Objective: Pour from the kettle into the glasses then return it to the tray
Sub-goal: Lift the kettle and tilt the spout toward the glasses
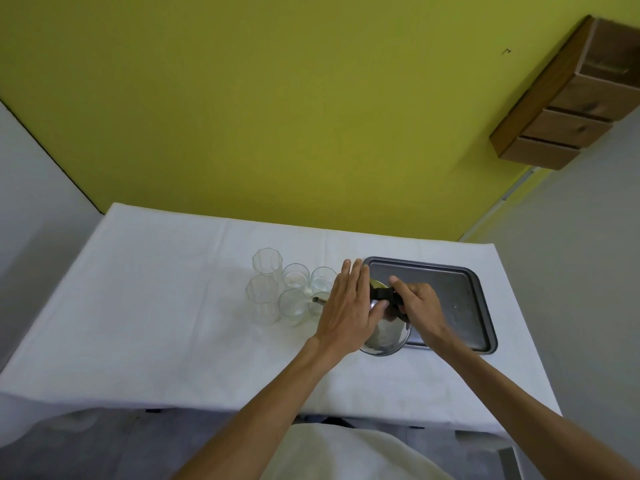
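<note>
While the right hand (420, 308) wraps its fingers (401, 299) closed around the black handle of the kettle (389, 332), the left hand (349, 306) lies flat and open on the kettle's top, fingers straight, gripping nothing; my guess is that it steadies the lid during the tilt. Tipped leftward, the kettle hangs over the left edge of the tray (450, 289), its thin spout (320, 300) reaching just over the nearest small glass (317, 304), so pouring seems to be under way. Whether liquid is flowing I cannot tell. Polished, rounded metal forms the kettle, its flat base showing. Six clear glasses (294, 277) stand clustered on the white-clothed surface (173, 306): two tall faceted ones (266, 263) at the left, four short round tumblers beside them. Dark, matte and rectangular with rounded corners, the tray waits bare for the kettle's return
</note>
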